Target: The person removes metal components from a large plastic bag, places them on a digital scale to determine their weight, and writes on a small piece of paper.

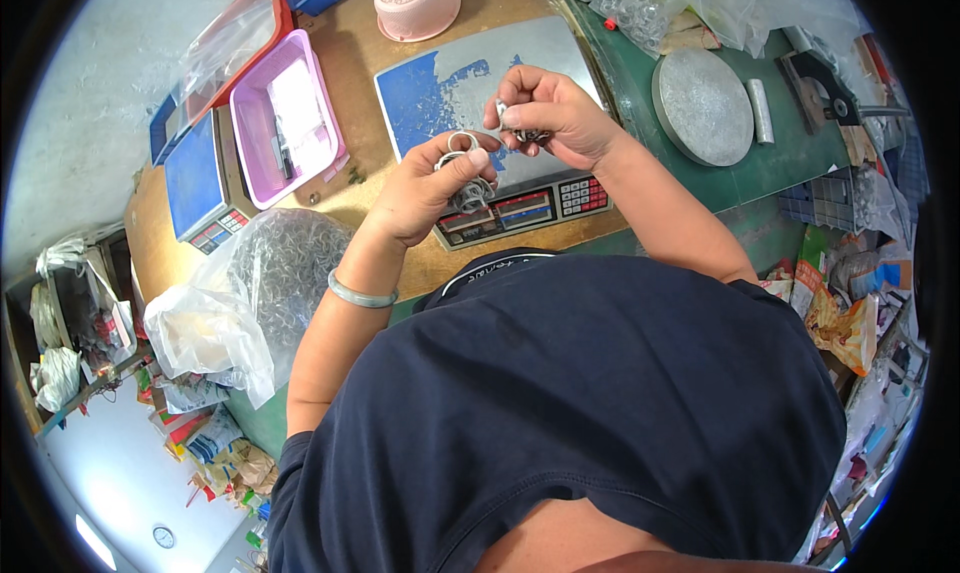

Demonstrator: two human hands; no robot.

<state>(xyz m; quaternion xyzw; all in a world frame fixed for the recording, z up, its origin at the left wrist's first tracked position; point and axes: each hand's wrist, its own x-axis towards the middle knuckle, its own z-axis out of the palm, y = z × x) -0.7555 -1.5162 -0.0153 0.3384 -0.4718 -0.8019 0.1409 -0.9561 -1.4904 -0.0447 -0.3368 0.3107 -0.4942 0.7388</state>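
Observation:
My left hand (432,188) holds a bunch of small metal rings (462,163) over the front of a weighing scale (480,83), with one ring pinched up by the thumb. My right hand (548,108) is just to its right, fingers closed on another small metal ring (505,111) and a few more beneath the palm. Both hands hover above the scale's worn blue-and-grey platter, near its keypad and display (530,205). A pale green bangle (360,295) circles my left wrist.
A clear bag full of metal rings (285,263) lies at the left. A pink tray (285,118), a second blue scale (200,178) and a pink basket (415,3) sit behind. A round metal plate (702,108) and a press tool (825,88) stand on the green bench at right.

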